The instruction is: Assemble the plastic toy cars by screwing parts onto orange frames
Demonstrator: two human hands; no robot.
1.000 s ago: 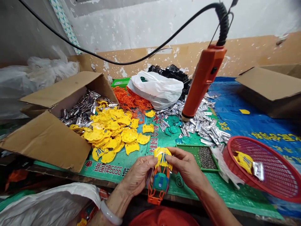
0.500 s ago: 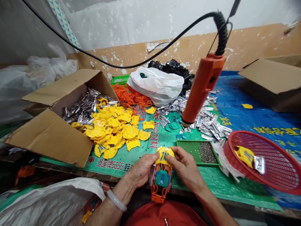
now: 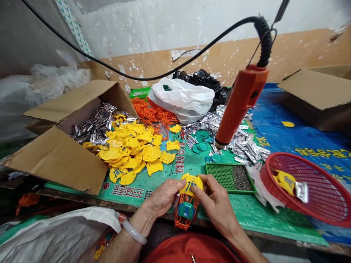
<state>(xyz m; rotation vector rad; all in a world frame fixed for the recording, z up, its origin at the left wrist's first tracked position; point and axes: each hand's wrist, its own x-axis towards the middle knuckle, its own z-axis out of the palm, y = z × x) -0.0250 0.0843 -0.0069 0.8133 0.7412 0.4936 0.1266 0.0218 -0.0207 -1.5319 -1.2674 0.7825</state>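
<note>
A toy car body with an orange cage frame and a green roof piece is held between my two hands at the table's front edge. At its far end sits a yellow plastic hood with blue markings. My left hand, a pale bangle on its wrist, grips the left side, thumb on the yellow hood. My right hand pinches the right side, its thumb pressing on the hood's top. The fingers under the car are hidden. Beyond the hands hangs an orange electric screwdriver, tip down, touching neither hand.
Yellow hoods spill from a cardboard box on the left. A green tray of small screws lies just beyond my right hand. A red basket stands right. Silver parts and a white bag lie farther back.
The toy car has tilted so its near end sits higher, and both hands still grip it. The hanging screwdriver has swung slightly to the right.
</note>
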